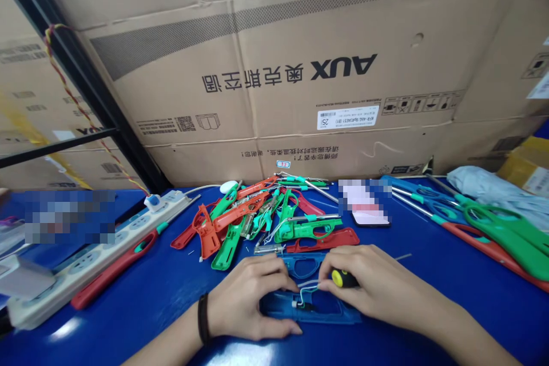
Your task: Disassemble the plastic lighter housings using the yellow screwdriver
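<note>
1. A white power strip (98, 257) is laid along the left of the blue table (128, 334), with a red-handled tool (114, 269) beside it.
2. Behind the hands, a heap of red, orange and green plastic housings (249, 220) is piled up, some with wires fitted.
3. The left hand (249, 297) is curved, its fingers resting on the edge of a blue plastic housing half (311, 311); whether it is gripped cannot be told.
4. That housing half lies flat on the table, directly under both hands. It is open-faced, with thin white wires (306, 293) looped out of it.
5. The right hand (369, 280) is closed around a yellow-and-black screwdriver handle (343, 278), held just above the wires.
6. The work in hand is judged to be at these wires, and a steady hold on the housing half appears to be called for.
7. Further right, green and red housings (506, 246) are stacked with metal rods.
</note>
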A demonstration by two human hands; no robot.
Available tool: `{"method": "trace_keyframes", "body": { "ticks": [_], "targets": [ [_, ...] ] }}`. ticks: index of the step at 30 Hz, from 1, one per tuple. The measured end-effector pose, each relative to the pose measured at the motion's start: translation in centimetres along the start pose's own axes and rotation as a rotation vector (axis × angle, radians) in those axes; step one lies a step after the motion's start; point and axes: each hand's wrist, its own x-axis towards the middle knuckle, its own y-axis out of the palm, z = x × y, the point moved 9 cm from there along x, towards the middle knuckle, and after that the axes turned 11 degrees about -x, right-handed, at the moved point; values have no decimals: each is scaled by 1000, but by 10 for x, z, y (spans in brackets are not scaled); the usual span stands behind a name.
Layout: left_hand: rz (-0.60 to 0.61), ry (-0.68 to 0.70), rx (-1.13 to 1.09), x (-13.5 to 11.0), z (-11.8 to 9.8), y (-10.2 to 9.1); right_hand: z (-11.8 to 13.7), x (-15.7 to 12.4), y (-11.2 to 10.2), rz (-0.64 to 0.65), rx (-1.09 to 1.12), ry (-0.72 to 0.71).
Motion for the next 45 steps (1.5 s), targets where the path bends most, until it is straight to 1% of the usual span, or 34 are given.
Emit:
{"method": "trace_keyframes", "body": {
  "ticks": [7,14,22,27,35,41,45],
  "targets": [
    [-39,22,43,1,-3,-4,-3,3,0,-21,-11,-11],
    [-52,29,51,1,-5,-6,-8,4,6,-3,-44,-16],
    [-79,38,75,1,-8,-9,-9,4,6,-7,-40,-19],
    [-112,96,97,0,-13,-13,-10,5,8,-4,-71,-20],
    [-44,233,184,-4,-23,-3,-9,6,13,31,-122,-20],
    [-13,257,212,-4,-25,2,-9,6,12,27,-117,-2],
    [-17,263,196,-3,-25,1,-17,4,12,54,-94,57]
  ]
}}
